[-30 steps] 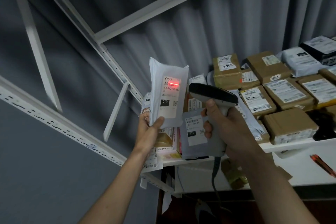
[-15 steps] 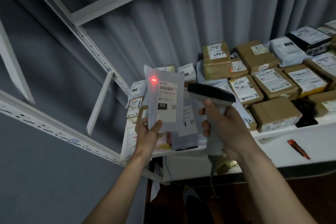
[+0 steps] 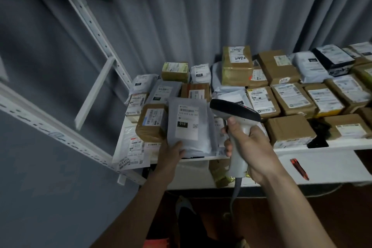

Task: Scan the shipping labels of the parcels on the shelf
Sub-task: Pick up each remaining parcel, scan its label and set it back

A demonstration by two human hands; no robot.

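Two hands in frame centre | our left hand (image 3: 171,152) grips the grey mailer (image 3: 190,127) by its lower edge, label facing up, over the shelf (image 3: 322,145) front | our right hand (image 3: 251,147) grasps the scanner (image 3: 234,115) just right of it | boxed parcels (image 3: 291,98) crowd the upper right

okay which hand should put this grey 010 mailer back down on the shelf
Left. The left hand already holds the grey mailer by its lower edge, low over the shelf. The right hand is wrapped around the scanner.
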